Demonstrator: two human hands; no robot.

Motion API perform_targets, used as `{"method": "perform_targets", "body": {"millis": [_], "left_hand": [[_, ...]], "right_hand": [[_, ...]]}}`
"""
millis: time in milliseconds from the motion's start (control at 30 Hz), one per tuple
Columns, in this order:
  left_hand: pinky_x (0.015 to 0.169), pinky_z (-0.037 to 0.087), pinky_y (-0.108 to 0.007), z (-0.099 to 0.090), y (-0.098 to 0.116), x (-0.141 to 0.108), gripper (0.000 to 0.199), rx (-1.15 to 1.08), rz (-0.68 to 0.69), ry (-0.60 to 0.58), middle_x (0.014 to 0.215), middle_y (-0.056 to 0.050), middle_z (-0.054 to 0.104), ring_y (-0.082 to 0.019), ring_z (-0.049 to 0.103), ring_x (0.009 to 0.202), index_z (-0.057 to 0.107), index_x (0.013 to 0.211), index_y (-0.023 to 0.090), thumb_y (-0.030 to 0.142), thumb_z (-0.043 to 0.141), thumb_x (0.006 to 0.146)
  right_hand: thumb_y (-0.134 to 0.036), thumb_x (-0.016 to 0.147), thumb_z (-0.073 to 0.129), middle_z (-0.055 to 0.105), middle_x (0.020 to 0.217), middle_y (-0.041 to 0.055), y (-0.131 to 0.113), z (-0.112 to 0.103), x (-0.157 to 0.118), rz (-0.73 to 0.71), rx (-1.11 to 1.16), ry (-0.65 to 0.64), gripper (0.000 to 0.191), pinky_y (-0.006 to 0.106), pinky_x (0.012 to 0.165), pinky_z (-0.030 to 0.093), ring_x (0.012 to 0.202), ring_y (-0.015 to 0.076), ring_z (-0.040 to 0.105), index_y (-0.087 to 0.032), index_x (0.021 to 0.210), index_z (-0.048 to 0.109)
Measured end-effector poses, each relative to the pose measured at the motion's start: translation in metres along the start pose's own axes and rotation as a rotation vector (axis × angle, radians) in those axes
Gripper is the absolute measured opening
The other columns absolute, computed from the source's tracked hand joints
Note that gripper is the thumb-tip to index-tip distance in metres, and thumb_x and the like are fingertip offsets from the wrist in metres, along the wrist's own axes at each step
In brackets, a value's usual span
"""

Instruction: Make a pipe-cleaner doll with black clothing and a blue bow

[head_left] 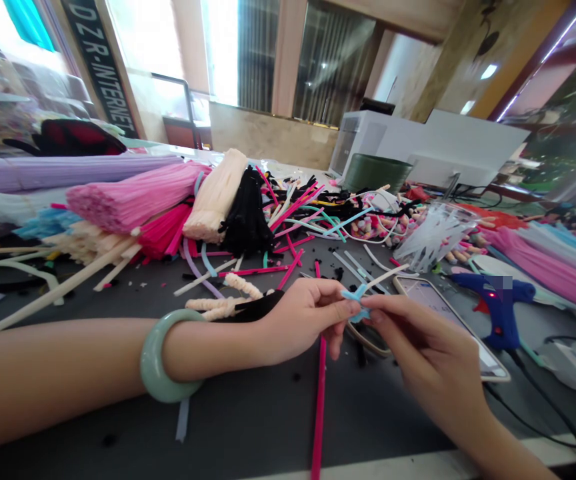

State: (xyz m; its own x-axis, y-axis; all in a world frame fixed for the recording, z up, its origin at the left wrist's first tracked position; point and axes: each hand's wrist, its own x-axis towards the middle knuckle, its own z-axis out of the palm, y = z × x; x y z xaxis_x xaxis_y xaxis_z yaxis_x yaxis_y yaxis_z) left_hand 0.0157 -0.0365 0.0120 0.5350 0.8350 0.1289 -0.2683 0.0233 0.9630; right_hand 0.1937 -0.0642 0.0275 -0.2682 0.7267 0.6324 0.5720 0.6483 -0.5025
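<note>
Pale-blue chenille stem point(357, 295) sits near the middle of the head view, a short bent piece held above the dark grey work table point(248, 427). The left hand point(303, 327), reaching in from nine o'clock, has its thumb and forefinger point(341, 308) closed together on the piece. The right hand point(425, 340), coming up from about five o'clock, clamps the same piece between its fingertips point(374, 308). A thin cream stem point(387, 275) angles away from the blue piece toward one o'clock. A jade bangle point(168, 357) circles the left wrist, and a twisted cream stem point(223, 305) lies just beyond that forearm beside a black strip point(253, 308). A hot-pink stem point(321, 407) runs from under the left hand toward six o'clock. A smartphone point(443, 313) lies just past the right hand at about three o'clock, with a blue hot glue gun point(498, 307) beside it. Bundled pink, cream and black stems point(215, 193) pile up from ten to twelve o'clock, and loose cut pieces point(308, 227) scatter toward one o'clock, near a bunch of clear glue sticks point(433, 235).
</note>
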Motion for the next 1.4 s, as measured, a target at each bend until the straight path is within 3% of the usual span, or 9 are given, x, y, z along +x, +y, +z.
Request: {"method": "perform_targets", "body": {"millis": [233,533,667,1000,1400], "left_hand": [[0.048,0.042,-0.019,-0.0003,-0.0003,-0.0019,0.020,0.078,0.001,-0.043,0.048,0.005,0.051,-0.008,0.055,0.041,0.058,0.084,0.013,0.033,0.057,0.087],[0.050,0.043,-0.018,0.0016,0.0000,-0.0052,0.018,0.128,-0.020,-0.096,0.050,0.004,0.052,-0.007,0.054,0.044,0.055,0.078,0.014,0.028,0.054,0.088],[0.051,0.042,-0.018,0.0020,0.0000,-0.0062,0.019,0.164,-0.017,-0.114,0.050,0.004,0.052,-0.007,0.053,0.045,0.053,0.077,0.015,0.030,0.052,0.089],[0.050,0.041,-0.019,0.0038,0.0022,-0.0065,0.031,0.187,0.001,-0.090,0.052,0.003,0.051,-0.008,0.052,0.044,0.048,0.074,0.016,0.041,0.045,0.092],[0.046,0.042,-0.019,0.0066,0.0047,-0.0070,0.029,0.153,-0.007,-0.056,0.055,0.003,0.051,-0.008,0.052,0.044,0.051,0.075,0.014,0.039,0.046,0.091]], "right_hand": [[-0.015,0.086,0.058,0.068,0.080,-0.0056,-0.0017,-0.0001,0.0007,0.017,0.014,-0.019,0.015,0.015,0.055,0.043,0.062,0.0065,0.058,-0.027,0.091,0.066],[-0.021,0.087,0.059,0.065,0.074,-0.0044,-0.0010,0.0029,0.0007,0.231,0.360,-0.068,0.013,0.012,0.055,0.048,0.063,0.0070,0.062,-0.027,0.098,0.062],[-0.020,0.087,0.060,0.066,0.074,-0.0047,-0.0023,0.0018,0.0018,0.207,0.325,-0.085,0.007,0.010,0.054,0.046,0.062,0.0058,0.061,-0.025,0.089,0.065],[-0.024,0.090,0.055,0.060,0.069,-0.0020,-0.0028,0.0026,0.0009,0.197,0.241,-0.114,0.007,0.018,0.049,0.042,0.056,0.0093,0.053,-0.020,0.087,0.060],[-0.026,0.093,0.049,0.056,0.067,-0.0031,-0.0018,0.0041,-0.0018,0.171,0.128,-0.083,0.008,0.019,0.045,0.039,0.050,0.0088,0.049,-0.022,0.088,0.054]]}}
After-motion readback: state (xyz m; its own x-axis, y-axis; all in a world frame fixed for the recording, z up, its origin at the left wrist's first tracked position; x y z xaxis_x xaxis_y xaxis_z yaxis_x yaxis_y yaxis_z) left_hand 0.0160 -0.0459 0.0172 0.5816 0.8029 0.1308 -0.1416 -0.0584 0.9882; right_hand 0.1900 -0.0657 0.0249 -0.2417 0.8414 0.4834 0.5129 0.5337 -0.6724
